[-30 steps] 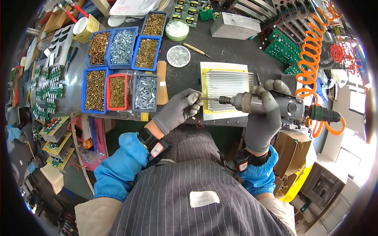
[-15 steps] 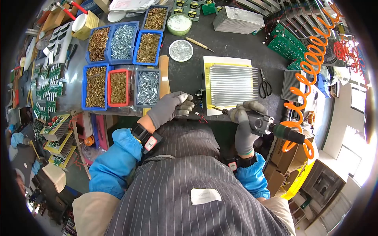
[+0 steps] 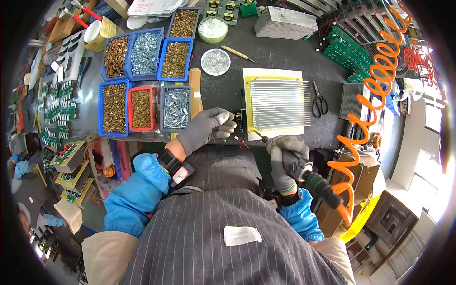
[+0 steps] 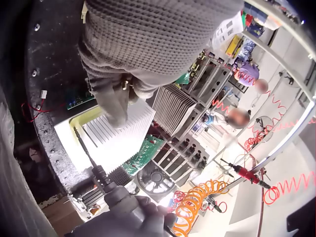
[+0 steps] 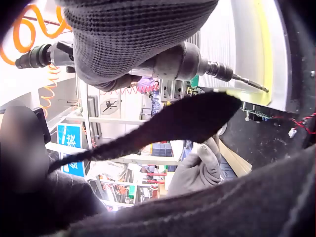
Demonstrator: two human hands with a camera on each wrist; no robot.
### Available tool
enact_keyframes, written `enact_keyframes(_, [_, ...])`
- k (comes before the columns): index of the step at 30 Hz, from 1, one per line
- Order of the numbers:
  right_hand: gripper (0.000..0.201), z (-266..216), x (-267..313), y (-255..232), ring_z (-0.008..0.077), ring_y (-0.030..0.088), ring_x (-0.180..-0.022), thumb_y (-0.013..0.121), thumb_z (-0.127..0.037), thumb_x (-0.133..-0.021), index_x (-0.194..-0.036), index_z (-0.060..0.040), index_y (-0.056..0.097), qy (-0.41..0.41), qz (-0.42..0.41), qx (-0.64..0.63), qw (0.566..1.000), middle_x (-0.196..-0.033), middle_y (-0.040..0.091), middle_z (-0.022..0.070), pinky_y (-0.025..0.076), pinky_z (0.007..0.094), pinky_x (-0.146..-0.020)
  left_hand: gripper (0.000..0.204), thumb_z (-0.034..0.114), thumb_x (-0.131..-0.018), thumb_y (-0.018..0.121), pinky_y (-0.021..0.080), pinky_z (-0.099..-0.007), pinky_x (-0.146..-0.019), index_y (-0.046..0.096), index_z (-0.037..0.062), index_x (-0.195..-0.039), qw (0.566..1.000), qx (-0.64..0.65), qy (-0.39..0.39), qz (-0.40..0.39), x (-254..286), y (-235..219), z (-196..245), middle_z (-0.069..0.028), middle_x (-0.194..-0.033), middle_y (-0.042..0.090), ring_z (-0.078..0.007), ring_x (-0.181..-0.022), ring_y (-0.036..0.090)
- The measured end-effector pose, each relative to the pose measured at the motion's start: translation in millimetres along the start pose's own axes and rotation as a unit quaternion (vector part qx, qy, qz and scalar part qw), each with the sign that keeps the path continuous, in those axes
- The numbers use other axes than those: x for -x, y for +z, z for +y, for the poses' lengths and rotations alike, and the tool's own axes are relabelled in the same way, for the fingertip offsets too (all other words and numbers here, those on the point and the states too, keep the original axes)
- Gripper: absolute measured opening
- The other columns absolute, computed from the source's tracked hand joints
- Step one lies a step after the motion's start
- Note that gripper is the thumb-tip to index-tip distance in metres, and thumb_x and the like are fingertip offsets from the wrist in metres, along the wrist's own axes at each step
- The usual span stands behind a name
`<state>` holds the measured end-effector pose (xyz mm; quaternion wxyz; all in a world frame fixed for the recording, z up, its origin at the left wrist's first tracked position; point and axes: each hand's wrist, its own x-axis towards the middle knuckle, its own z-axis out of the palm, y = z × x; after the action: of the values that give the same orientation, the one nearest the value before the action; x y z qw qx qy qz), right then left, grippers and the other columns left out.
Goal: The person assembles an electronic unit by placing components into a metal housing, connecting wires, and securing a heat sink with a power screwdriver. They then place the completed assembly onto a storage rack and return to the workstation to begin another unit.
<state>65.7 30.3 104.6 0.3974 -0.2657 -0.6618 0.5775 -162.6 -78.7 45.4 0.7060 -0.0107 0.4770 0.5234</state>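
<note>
My gloved right hand (image 3: 288, 159) grips a pneumatic screwdriver (image 5: 180, 61) round its body. Its long bit (image 4: 85, 148) slants to the near left corner of a finned heat sink (image 3: 280, 105), with the tip right at the yellow border. The heat sink lies fins up on a white sheet (image 3: 273, 72). My gloved left hand (image 3: 205, 129) is held left of it, over the table's front edge, fingers curled and thumb against them. A small brass-coloured screw (image 4: 127, 85) shows between its fingertips in the left wrist view, partly hidden by the glove.
Blue bins (image 3: 114, 132) and a red bin (image 3: 140, 128) of small metal parts stand at left. Scissors (image 3: 319, 100) lie right of the heat sink. A coiled orange hose (image 3: 361, 123) runs from the screwdriver. A small circuit board (image 4: 79, 102) with red wires sits at the heat sink's left.
My right hand has brought the screwdriver left and nearer me, from across the heat sink to its near left corner. My left hand has moved away from the bit, slightly left.
</note>
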Motion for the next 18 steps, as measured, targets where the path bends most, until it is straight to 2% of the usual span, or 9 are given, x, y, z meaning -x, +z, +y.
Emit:
enact_keyframes(2, [0.033,-3.1,-0.9,5.8,0.022,0.067,-0.092,0.065,0.015,-0.082,-0.105,-0.0057,0.055,-0.01,-0.001,0.006,1.0,-0.1,0.065,0.012,0.057,0.0364,-0.087,0.036,0.03,-0.109,0.052,0.06,-0.0248,-0.083,0.059,0.0023,-0.131,0.998,-0.058,-0.001,-0.003,0.5,-0.7,0.6,-0.0078,-0.11,0.069,-0.0127,-0.097,0.069])
enact_keyframes(8, [0.034,3.4,-1.4,4.8,0.0216,0.067,-0.09,0.065,0.016,-0.081,-0.105,-0.006,0.056,-0.011,0.02,0.019,1.0,-0.098,0.065,0.0114,0.056,0.0356,-0.086,0.033,0.027,-0.11,0.05,0.06,-0.0238,-0.082,0.059,0.0023,-0.13,0.999,0.012,-0.027,-0.035,3.5,-5.2,0.1,-0.0063,-0.109,0.069,-0.0114,-0.095,0.068])
enact_keyframes(11, [0.033,4.7,-3.3,6.4,0.0201,0.066,-0.088,0.065,0.015,-0.081,-0.104,-0.0068,0.055,-0.005,0.037,0.02,0.999,-0.097,0.064,0.0105,0.056,0.0349,-0.085,0.032,0.026,-0.11,0.05,0.06,-0.0238,-0.083,0.059,0.0018,-0.128,1.0,-0.021,-0.02,-0.006,7.4,-2.6,-0.6,-0.0066,-0.109,0.069,-0.0111,-0.094,0.068])
enact_keyframes(13, [0.033,10.5,-3.6,1.3,0.0193,0.065,-0.086,0.065,0.014,-0.081,-0.104,-0.0073,0.054,0.03,0.057,-0.011,0.998,-0.096,0.063,0.0097,0.056,0.0345,-0.084,0.032,0.026,-0.11,0.05,0.06,-0.0235,-0.082,0.06,0.0016,-0.128,1.0,-0.022,-0.021,-0.007,7.2,-3.6,-2.6,-0.0067,-0.108,0.069,-0.0106,-0.092,0.068])
enact_keyframes(18, [0.035,12.4,-3.2,3.0,0.0196,0.065,-0.086,0.064,0.014,-0.081,-0.105,-0.0084,0.053,0.006,0.073,-0.02,0.997,-0.096,0.062,0.0089,0.057,0.0354,-0.082,0.03,0.024,-0.109,0.051,0.059,-0.0225,-0.08,0.059,0.0012,-0.126,0.998,-0.042,-0.035,-0.021,5.8,2.2,-1.3,-0.0069,-0.106,0.069,-0.0092,-0.088,0.066])
